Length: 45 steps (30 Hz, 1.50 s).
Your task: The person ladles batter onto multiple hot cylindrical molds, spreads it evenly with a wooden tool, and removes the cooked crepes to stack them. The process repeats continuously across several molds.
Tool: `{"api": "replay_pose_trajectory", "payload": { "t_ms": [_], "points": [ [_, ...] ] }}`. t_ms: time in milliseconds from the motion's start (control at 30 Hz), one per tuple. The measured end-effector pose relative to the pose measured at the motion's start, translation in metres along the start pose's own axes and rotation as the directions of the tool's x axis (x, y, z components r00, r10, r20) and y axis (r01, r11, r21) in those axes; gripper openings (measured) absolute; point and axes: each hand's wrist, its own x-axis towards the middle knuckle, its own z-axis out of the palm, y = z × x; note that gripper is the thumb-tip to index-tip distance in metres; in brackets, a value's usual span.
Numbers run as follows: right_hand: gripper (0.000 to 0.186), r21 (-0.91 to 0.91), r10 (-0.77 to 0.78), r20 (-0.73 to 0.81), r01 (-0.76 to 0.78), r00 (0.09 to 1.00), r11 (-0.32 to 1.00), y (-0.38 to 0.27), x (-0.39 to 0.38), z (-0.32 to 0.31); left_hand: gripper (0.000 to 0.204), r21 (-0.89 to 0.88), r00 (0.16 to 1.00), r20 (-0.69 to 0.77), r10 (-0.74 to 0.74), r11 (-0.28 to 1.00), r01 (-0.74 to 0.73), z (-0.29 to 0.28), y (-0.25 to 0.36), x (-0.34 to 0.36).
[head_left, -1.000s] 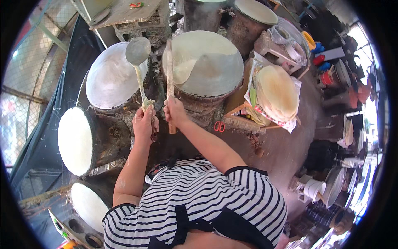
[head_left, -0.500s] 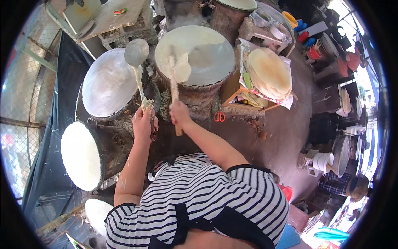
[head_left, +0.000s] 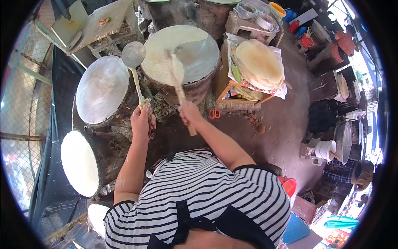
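My left hand [head_left: 141, 121] grips the batter-crusted end of a long metal ladle [head_left: 133, 54]. The ladle's round bowl points up and away, between two griddles. In my right hand [head_left: 190, 113] is a pale wooden batter spreader [head_left: 180, 92], its blade blurred by motion over the near part of the middle round griddle [head_left: 203, 62]. Whitish batter [head_left: 159, 52] coats the left and far side of that griddle, with greyer surface at the right. A hazy white film covers the left griddle [head_left: 103, 89]. Nearer to me, another griddle [head_left: 79, 164] bears an even white layer.
A stack of thin round flatbreads [head_left: 259, 64] lies on a wooden box [head_left: 224, 89] to the right. Red-handled scissors [head_left: 214, 113] hang below. A stone slab [head_left: 105, 20] stands far left. Buckets [head_left: 324, 149] and another person [head_left: 343, 43] are at the right.
My right hand and the spreader have shifted right and toward me across the middle griddle. My left hand still holds the ladle. The whole view has shifted slightly.
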Motion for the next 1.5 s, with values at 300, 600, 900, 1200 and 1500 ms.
{"api": "replay_pose_trajectory", "payload": {
  "t_ms": [300, 600, 900, 1200, 1500],
  "points": [
    [0.043, -0.2, -0.131, 0.139, 0.158, 0.982, 0.967, -0.008, -0.02, -0.021, 0.015, -0.025, 1.0, -0.009, -0.001, 1.0, 0.0, 0.047, -0.018, -0.006],
    [0.045, -0.199, 0.068, 0.042, -0.058, 0.997, 0.978, -0.068, -0.012, -0.12, 0.014, -0.044, 0.997, -0.054, 0.051, 0.998, -0.054, 0.088, -0.027, -0.013],
    [0.046, -0.61, -0.388, 0.273, 0.471, 0.88, 0.638, -0.035, 0.032, -0.156, 0.015, -0.014, 0.993, -0.111, 0.05, 0.999, -0.052, 0.127, -0.027, -0.017],
    [0.029, -0.632, -0.214, 0.407, 0.442, 0.888, 0.636, -0.064, 0.008, -0.174, 0.016, -0.028, 0.989, -0.144, 0.047, 0.998, -0.052, 0.163, -0.041, -0.012],
    [0.051, -0.627, -0.135, 0.295, 0.298, 0.946, 0.72, -0.144, 0.024, -0.214, 0.016, -0.019, 0.976, -0.207, 0.071, 0.997, -0.077, 0.185, -0.046, -0.01]
  ]
}}
